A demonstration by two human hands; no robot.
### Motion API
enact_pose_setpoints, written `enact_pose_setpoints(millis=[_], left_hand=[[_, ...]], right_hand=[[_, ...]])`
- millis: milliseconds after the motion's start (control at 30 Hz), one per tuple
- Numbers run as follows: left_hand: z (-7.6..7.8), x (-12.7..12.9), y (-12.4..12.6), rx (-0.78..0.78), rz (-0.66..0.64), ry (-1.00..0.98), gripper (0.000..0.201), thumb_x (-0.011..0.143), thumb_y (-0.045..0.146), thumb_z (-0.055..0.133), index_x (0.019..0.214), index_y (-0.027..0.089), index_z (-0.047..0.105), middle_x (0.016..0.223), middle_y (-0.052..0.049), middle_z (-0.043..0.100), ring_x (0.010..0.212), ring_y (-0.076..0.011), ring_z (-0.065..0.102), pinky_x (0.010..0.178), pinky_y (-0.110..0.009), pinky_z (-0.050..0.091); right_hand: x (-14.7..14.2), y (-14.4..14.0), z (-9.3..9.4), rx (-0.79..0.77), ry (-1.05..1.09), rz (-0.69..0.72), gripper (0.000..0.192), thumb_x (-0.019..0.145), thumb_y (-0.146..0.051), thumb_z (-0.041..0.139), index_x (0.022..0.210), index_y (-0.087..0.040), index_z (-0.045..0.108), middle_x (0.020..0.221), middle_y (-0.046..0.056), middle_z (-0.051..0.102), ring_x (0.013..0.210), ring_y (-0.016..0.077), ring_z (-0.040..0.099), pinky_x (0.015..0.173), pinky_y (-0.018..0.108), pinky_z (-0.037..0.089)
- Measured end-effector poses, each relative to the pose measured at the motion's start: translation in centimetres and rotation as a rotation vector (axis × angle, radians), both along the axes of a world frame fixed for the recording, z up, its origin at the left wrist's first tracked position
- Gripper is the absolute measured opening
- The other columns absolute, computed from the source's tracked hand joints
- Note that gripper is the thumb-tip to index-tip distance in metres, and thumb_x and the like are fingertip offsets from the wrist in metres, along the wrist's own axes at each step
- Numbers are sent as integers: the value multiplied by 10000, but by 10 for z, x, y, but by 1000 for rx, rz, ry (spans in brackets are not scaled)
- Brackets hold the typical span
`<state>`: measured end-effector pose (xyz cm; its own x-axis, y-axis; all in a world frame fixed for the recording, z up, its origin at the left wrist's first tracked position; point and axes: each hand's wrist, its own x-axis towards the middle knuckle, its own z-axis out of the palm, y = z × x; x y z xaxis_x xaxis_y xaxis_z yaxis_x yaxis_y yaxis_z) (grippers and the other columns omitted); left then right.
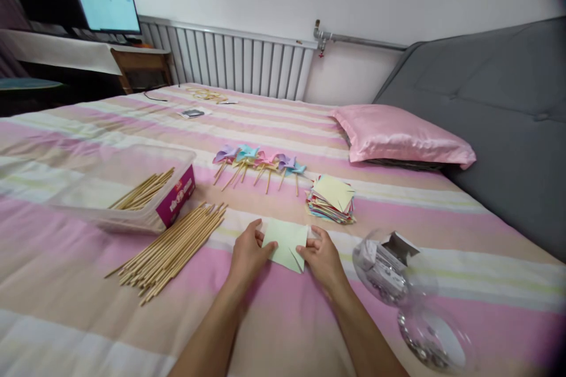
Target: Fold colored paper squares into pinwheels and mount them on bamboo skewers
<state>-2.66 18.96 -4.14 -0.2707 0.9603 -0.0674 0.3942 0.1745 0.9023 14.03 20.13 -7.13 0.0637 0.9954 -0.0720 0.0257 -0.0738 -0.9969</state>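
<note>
A pale green paper square [286, 240] with slits cut in from its corners is held up between both hands over the bed. My left hand [253, 247] pinches its left edge, thumb on top. On the right edge, my right hand [323, 253] grips it the same way. Beyond them lies a stack of coloured paper squares [333, 194], a yellow one uppermost. Several small paper pinwheels [265, 160] on sticks lie in a row farther off. To the left, a bundle of thin wooden sticks [177, 247] is spread on the sheet.
A clear plastic box [128, 221] with more sticks stands at the left. On the right are a clear round container [380, 265] holding small boxes and another clear dish [435, 339] with small metal pieces. A pink pillow [402, 132] rests near the grey headboard [486, 106].
</note>
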Motion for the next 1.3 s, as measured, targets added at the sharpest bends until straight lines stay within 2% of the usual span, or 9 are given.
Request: enact_pose_setpoints(millis=[133,267,367,600,800,967,1033,1200,1300], left_hand=[[9,5,-4,-14,-19,-597,767,548,184,768,1242,99,453,810,-54,641,697,-172,608,621,-267,461],[28,12,-14,-115,-184,-917,450,657,315,741,1036,102,625,901,-117,694,747,-184,636,677,-276,480],[35,14,-17,-208,-193,-982,350,682,327,727,940,95,679,854,-119,714,732,-189,646,666,-271,492],[27,14,-13,-228,-105,-989,220,715,218,697,877,69,689,827,-129,721,709,-185,660,681,-266,516],[32,9,-10,-198,-19,-1050,182,784,173,616,937,82,654,902,-134,714,756,-194,673,665,-273,552],[33,3,-9,-84,58,-1152,162,819,149,568,946,82,641,906,-108,714,755,-159,670,665,-231,556],[33,1,-8,-41,76,-1184,153,829,135,550,941,84,641,902,-95,714,740,-143,666,652,-216,555],[36,0,-7,-42,69,-1221,178,845,147,525,971,88,637,928,-91,712,756,-143,666,637,-196,550],[38,2,-8,-70,31,-1229,202,849,150,516,1005,89,629,955,-99,709,815,-165,669,676,-212,553]], right_hand=[[-3,-2,18,18,117,3,571,645,-260,656,1170,-152,459,815,53,690,692,195,664,646,310,501],[2,-4,39,33,268,77,567,675,-305,679,1185,-171,471,864,48,688,721,175,657,668,298,506],[5,-4,45,66,263,71,548,675,-313,694,1168,-174,500,862,45,690,719,168,651,666,295,508],[6,-4,44,155,141,8,461,713,-310,666,1134,-170,541,917,76,686,793,173,640,718,304,498],[10,-1,46,279,104,-58,321,779,-323,598,1059,-166,590,1074,105,648,1022,197,591,903,357,442],[20,-2,52,353,-50,-96,255,785,-261,580,1027,-191,622,1000,70,635,874,169,609,843,350,471],[23,-6,58,345,-37,8,300,785,-245,580,1083,-208,582,945,52,634,775,151,626,782,341,499],[22,-15,66,227,-2,530,476,787,-206,586,1244,-261,465,938,40,670,742,155,669,753,354,535],[18,-14,60,247,-18,551,385,785,-201,599,1163,-257,565,997,41,677,820,165,670,786,346,530]])
